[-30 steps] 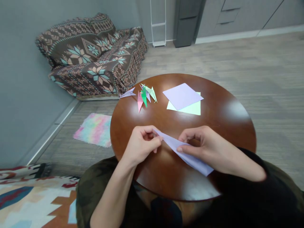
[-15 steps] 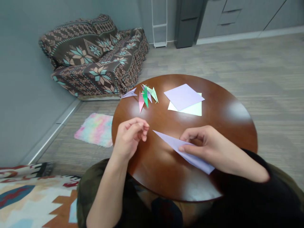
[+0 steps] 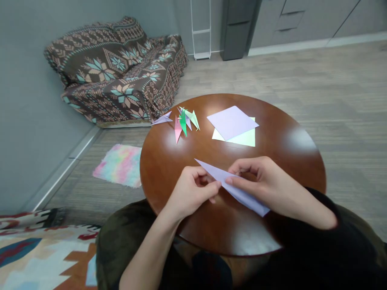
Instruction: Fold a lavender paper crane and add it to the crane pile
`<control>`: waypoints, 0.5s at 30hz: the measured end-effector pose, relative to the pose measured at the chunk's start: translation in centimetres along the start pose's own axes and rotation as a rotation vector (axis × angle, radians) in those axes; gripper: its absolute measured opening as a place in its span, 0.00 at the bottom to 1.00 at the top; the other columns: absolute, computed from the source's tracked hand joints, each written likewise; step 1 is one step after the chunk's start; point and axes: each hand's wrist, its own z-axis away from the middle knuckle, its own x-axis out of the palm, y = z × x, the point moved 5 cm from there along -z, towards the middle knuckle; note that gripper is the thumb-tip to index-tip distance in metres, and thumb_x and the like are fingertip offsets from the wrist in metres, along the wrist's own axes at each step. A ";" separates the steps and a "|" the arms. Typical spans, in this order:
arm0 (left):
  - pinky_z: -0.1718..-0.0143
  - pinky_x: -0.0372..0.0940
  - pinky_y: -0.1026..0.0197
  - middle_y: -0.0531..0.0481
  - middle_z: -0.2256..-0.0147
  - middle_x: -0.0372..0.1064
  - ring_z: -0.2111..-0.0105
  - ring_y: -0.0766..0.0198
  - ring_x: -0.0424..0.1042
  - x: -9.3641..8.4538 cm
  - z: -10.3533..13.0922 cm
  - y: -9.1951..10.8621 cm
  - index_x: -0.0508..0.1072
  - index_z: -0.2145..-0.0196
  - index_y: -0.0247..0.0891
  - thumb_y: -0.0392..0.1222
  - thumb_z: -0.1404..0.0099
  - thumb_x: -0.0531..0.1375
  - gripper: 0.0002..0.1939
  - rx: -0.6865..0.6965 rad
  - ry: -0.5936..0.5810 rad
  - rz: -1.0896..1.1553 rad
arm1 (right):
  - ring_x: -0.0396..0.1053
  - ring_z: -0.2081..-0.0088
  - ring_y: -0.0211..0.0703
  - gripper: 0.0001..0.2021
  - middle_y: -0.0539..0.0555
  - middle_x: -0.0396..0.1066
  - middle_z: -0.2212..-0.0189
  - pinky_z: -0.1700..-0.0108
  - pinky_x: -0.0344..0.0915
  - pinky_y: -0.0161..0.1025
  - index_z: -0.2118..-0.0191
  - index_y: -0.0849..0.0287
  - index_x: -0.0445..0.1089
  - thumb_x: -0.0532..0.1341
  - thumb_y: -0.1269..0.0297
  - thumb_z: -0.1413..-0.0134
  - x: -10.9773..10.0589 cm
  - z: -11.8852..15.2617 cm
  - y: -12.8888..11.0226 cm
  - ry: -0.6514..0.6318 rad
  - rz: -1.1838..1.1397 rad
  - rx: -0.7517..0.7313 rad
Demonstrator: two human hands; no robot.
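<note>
So I'm at my round brown table (image 3: pixel 290 173), with a folded purple paper (image 3: pixel 242 195) held up over the part nearest me, its sharp tip slanting toward the far left edge. My right hand (image 3: pixel 266 181) is half curled and has the paper between thumb and fingers. My left hand (image 3: pixel 196 189) is mostly closed up, thumb tip and fingers pinching the paper's lower side.

Stuff around it: a little crowd of folded birds by the far left edge. There's a pink bird (image 3: pixel 178 129), a dark green bird (image 3: pixel 183 124) and a pale green bird (image 3: pixel 194 118) all bunched together, plus a purple bird (image 3: pixel 163 118) off to the left, right by the rim. Near the middle of the far edge, a flat purple sheet (image 3: pixel 232 123) lies on a pale green sheet (image 3: pixel 248 139), covering most of it.

Hard to make out: another purple bird (image 3: pixel 189 121) is half lost behind the green ones. My right fingertips are behind the paper, so I can't tell exactly how they grip. The table hides part of the fluffy rug (image 3: pixel 117 165), and the white rack (image 3: pixel 202 31) gets cut off up top.
</note>
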 end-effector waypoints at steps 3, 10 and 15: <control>0.80 0.60 0.68 0.54 0.81 0.68 0.83 0.70 0.65 0.5 0.0 0.0 0.76 0.73 0.31 0.35 0.46 0.67 0.05 -0.019 -0.012 -0.002 | 0.65 0.75 0.35 0.08 0.48 0.73 0.76 0.76 0.56 0.31 0.69 0.60 0.75 0.62 0.64 0.41 0.1 0.0 -0.1 -0.004 0.003 0.006; 0.80 0.57 0.69 0.55 0.82 0.66 0.84 0.72 0.63 -0.3 0.0 0.2 0.75 0.75 0.32 0.32 0.46 0.65 0.02 0.008 0.001 -0.040 | 0.62 0.77 0.34 0.08 0.48 0.70 0.78 0.77 0.55 0.31 0.69 0.60 0.74 0.62 0.64 0.40 0.4 0.2 0.0 -0.044 0.040 0.018; 0.81 0.54 0.69 0.55 0.83 0.66 0.84 0.73 0.61 -2.6 -0.1 0.3 0.76 0.74 0.33 0.35 0.45 0.66 0.03 0.070 0.076 -0.085 | 0.62 0.75 0.35 0.09 0.48 0.70 0.76 0.75 0.56 0.32 0.70 0.60 0.73 0.61 0.64 0.40 0.5 0.3 0.1 -0.083 0.112 0.006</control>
